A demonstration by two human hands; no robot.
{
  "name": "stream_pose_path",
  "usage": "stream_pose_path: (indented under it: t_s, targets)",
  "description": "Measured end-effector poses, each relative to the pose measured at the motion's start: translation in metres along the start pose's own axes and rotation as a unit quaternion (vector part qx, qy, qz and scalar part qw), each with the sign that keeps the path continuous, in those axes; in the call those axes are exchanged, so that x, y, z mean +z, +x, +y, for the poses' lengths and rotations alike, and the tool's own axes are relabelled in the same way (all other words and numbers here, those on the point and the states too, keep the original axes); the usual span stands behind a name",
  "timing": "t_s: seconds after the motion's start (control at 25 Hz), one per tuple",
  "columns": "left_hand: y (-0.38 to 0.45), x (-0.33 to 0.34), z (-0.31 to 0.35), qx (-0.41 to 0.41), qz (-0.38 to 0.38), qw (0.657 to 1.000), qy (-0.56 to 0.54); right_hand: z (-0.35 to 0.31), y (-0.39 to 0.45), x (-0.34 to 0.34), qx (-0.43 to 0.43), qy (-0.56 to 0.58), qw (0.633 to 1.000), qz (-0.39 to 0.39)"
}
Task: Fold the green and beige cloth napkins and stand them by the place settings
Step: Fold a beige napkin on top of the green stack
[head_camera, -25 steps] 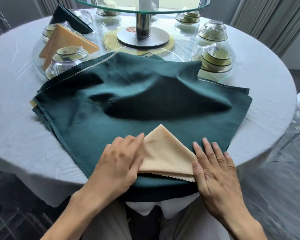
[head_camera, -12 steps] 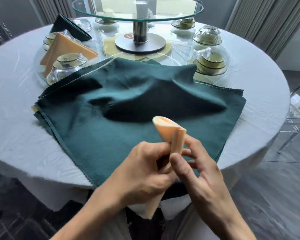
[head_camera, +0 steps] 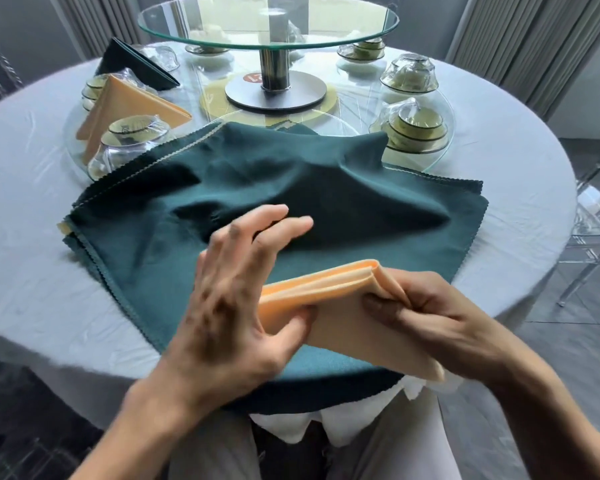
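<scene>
A folded beige napkin [head_camera: 343, 306] is held just above the table's near edge, its folded ridge facing up. My right hand [head_camera: 440, 320] pinches its right end between thumb and fingers. My left hand [head_camera: 229, 299] has the thumb pressed against the napkin's left side and the fingers spread straight above it. Beneath lies a stack of flat dark green napkins [head_camera: 222, 188], rumpled in the middle, with a beige edge showing at its left corner. A standing folded beige napkin [head_camera: 125, 105] and a standing green napkin [head_camera: 132, 65] are at the far left.
Round table with white cloth [head_camera: 25, 237]. A glass turntable [head_camera: 267, 19] on a metal post stands in the middle. Plastic-wrapped bowl sets sit at the left [head_camera: 132, 136] and right [head_camera: 416, 128], more behind. A clear chair [head_camera: 596, 237] stands at the right.
The beige napkin went from lying flat under both hands to being lifted and held upright, and now lies turned on its side with its ridge up. My left fingers have opened out.
</scene>
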State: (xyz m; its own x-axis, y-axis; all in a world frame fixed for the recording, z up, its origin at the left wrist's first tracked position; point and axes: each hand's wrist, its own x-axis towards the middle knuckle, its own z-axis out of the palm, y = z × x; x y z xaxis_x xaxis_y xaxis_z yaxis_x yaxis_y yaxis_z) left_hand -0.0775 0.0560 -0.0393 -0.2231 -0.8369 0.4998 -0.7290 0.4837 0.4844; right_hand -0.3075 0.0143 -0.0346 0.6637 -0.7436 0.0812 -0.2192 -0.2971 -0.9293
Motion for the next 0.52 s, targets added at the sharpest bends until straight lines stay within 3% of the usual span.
stream_pose_path:
  t_s: [0.04, 0.12, 0.16, 0.24, 0.32, 0.36, 0.44, 0.52]
  targets:
    - [0.003, -0.004, -0.012, -0.034, -0.093, 0.994, -0.047, 0.0, 0.004, -0.006, -0.001, -0.007, 1.0, -0.014]
    - [0.005, -0.002, -0.026, -0.108, -0.239, 0.939, -0.222, -0.001, 0.015, -0.011, -0.007, -0.02, 1.0, -0.011]
    - [0.004, 0.004, -0.032, -0.158, -0.231, 0.917, -0.284, -0.001, 0.022, -0.012, -0.01, -0.033, 0.999, 0.001]
    - [0.003, 0.011, -0.039, -0.255, -0.171, 0.9, -0.31, 0.008, 0.035, -0.011, 0.019, -0.082, 0.995, 0.053]
    - [0.001, 0.019, -0.042, -0.332, -0.118, 0.911, -0.214, 0.024, 0.044, -0.002, 0.104, -0.194, 0.968, 0.121]
    - [-0.003, 0.025, -0.046, -0.343, -0.113, 0.93, -0.076, 0.031, 0.046, 0.009, 0.135, -0.284, 0.936, 0.161]
    - [-0.015, 0.041, -0.05, -0.26, -0.094, 0.943, 0.188, 0.042, 0.046, 0.043, 0.108, -0.424, 0.872, 0.218]
    - [-0.028, 0.06, -0.051, -0.179, -0.105, 0.95, 0.233, 0.052, 0.047, 0.08, 0.064, -0.467, 0.856, 0.212]
